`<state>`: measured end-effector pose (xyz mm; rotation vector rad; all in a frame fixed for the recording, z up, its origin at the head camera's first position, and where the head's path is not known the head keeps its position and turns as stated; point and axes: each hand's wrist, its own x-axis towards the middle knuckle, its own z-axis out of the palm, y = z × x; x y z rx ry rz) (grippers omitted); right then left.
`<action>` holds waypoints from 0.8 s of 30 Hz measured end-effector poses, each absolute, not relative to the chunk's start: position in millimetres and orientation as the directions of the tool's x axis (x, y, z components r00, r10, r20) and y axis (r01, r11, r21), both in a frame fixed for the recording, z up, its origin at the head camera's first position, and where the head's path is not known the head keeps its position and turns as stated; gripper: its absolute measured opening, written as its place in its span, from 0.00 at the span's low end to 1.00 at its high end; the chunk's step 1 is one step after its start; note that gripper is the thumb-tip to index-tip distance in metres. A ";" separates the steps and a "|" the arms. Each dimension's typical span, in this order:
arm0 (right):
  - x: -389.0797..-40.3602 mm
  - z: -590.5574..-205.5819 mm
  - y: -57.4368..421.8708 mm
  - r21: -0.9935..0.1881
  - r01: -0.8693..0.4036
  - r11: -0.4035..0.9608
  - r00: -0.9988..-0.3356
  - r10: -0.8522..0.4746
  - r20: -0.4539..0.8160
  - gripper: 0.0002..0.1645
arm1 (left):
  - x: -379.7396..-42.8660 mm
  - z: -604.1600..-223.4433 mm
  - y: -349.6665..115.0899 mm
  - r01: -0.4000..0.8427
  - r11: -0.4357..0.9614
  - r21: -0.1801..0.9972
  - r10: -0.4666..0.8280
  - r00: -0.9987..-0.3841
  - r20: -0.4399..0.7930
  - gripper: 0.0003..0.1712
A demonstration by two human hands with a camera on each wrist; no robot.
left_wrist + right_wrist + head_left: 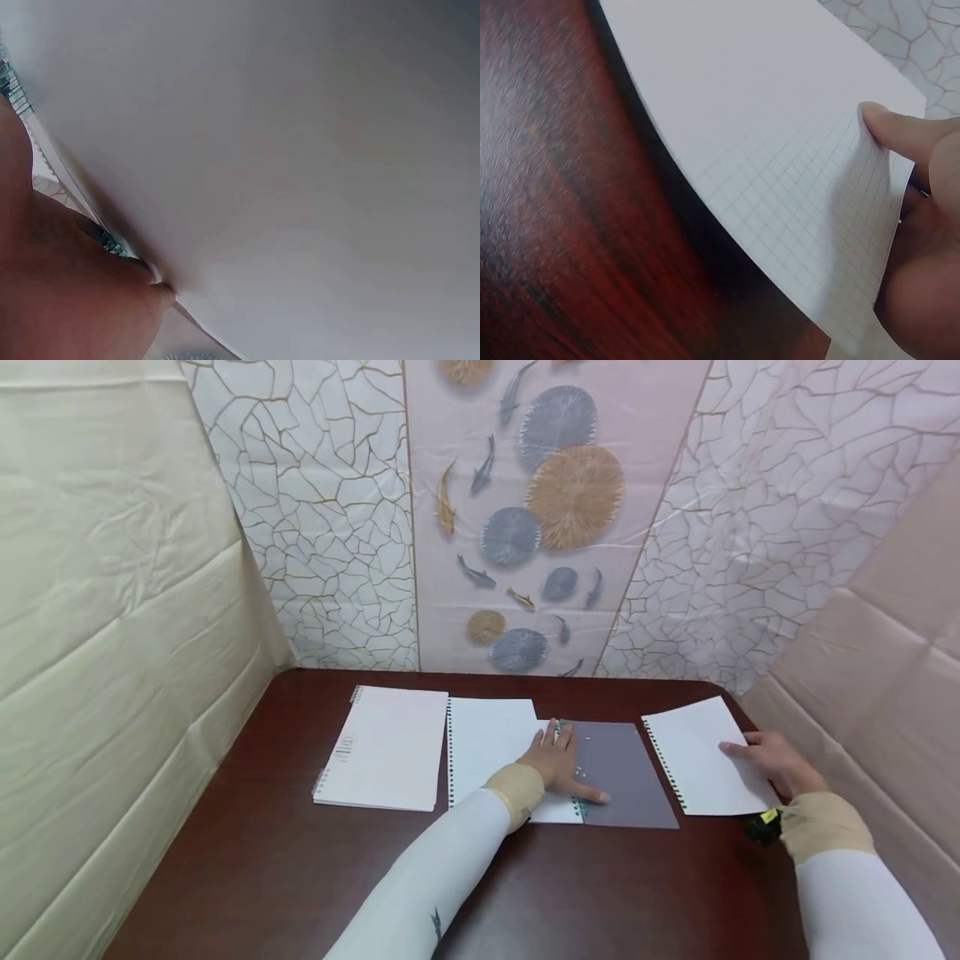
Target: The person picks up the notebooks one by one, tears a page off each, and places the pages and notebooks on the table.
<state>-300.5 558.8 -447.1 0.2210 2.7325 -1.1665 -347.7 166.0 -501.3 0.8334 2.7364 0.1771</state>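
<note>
In the head view, my left hand [555, 766] lies with spread fingers across the green ring binding [579, 808] of an opened notebook. The notebook's grey cover [626, 772] lies to the right of the binding, with a white page to its left. My right hand [780, 764] pinches the right edge of a loose white sheet [697, 756] with punched holes down its left side. Seen from the right wrist, the thumb [900, 135] presses on top of this grid-lined sheet, and the paper bends slightly above the table.
A white ring-bound notebook [386, 752] lies at the left of the dark red table [300, 868]. Beside it is another white hole-punched sheet [487, 743], partly under the opened notebook. Draped fabric walls [127, 610] stand on both sides, with a patterned one behind.
</note>
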 end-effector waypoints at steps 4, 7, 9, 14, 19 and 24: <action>-301.0 -455.7 565.3 -0.614 0.152 0.775 -0.986 0.080 -0.144 0.34 | -343.4 -497.7 166.4 0.518 0.833 0.196 0.552 -0.806 -0.215 0.80; -300.8 -460.5 566.6 -0.568 0.139 0.811 -0.989 0.079 -0.128 0.36 | -345.7 -501.4 167.3 0.515 0.835 0.194 0.549 -0.810 -0.208 0.80; -301.2 -462.9 565.4 -0.552 0.137 0.822 -0.989 0.080 -0.126 0.38 | -346.0 -500.9 166.4 0.515 0.836 0.191 0.547 -0.812 -0.205 0.80; -300.1 -463.8 563.5 -0.469 0.103 0.877 -0.994 0.074 -0.081 0.32 | -342.7 -499.0 165.9 0.505 0.835 0.218 0.546 -0.809 -0.216 0.81; -300.6 -463.7 560.4 -0.432 0.132 0.892 -0.991 0.109 -0.078 0.31 | -338.5 -496.5 165.3 0.511 0.833 0.209 0.549 -0.808 -0.214 0.80; -304.0 -458.6 543.8 -0.412 0.180 0.893 -0.983 0.175 -0.050 0.52 | -339.5 -492.3 161.7 0.527 0.830 0.184 0.557 -0.803 -0.212 0.79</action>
